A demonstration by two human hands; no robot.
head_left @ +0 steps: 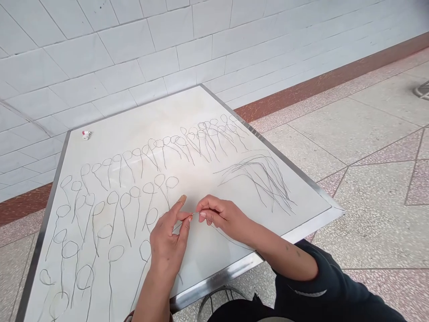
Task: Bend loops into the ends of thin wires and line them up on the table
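Dark sleeve (321, 286) is seen nearest; right hand (223, 215) and left hand (167, 241) are pinched onto one thin wire (193, 215) between their fingertips, above white table (201, 112); looped wires (110, 201) lie beyond left fingers, straight wire pile (261, 179) beyond right fingers

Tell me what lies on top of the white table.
On the table lie rows of looped wires, a loose pile of straight wires and a small white cap. The left hand and right hand pinch one wire, covering whatever lies beneath them.
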